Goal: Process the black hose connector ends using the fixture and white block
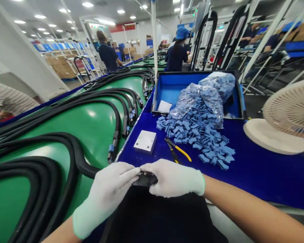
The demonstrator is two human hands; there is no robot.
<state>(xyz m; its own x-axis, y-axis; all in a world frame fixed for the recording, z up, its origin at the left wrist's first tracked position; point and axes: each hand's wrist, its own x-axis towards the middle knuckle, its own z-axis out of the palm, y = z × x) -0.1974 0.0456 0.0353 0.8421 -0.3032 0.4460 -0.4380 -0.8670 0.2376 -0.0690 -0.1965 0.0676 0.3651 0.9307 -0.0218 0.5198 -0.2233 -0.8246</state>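
Note:
Both my hands wear white gloves and meet at the near edge of the blue table. My left hand and my right hand are closed together on a black connector at the end of a thick black cable. The connector is mostly hidden by my fingers. Just beyond my hands lie yellow-handled pliers, a white square block and a heap of small blue plastic clips.
Several black cables lie on the green conveyor at left. A blue bin holds clear bags of clips. A white fan stands at right. Other people work at the far end and at the left edge.

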